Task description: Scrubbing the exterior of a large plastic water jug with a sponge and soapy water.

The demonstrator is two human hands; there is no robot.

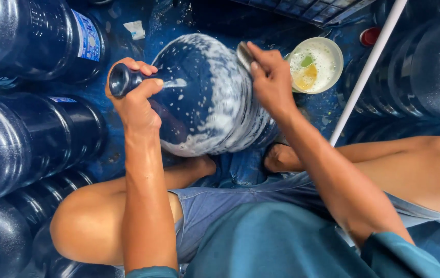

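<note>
**A:** ok what's the person actually holding here? looks like a big blue jug (207, 98) lying on its side, right?

**B:** yep — it's tipped sideways, neck pointing to the left of the view, body resting down between the person's feet (282, 157) on the blue floor (179, 20). Whole upper side is covered w/ white soap foam, streaks running down the right half.

**A:** and the hands?

**B:** left hand (135, 98) is clenched around the jug's neck, fingers wrapped over the top, thumb along the side, right behind the dark mouth opening. Right hand (271, 77) is pressed on the jug's upper right shoulder, fingers closed on a small scrub pad (244, 54) — only the pad's edge pokes out past the fingertips, so can't say much abt it.

**A:** what's the round thing next to it?

**B:** a pale bowl (317, 64) just beside the right hand, on the floor. Sudsy liquid inside, w/ a yellow-orange patch and a small green bit. Can't tell what those are tbh.

**A:** rest of the scene?

**B:** more blue jugs (29, 139) stacked on their sides along the left, more (426, 67) on the right. A white pipe (369, 67) runs diagonally from top right down toward the person's leg. Small red cap (370, 36) near the pipe, up top. Person's sitting, knees apart, denim shorts (215, 201) and a teal shirt (282, 242) — jug sits right in front btw the legs.
</note>
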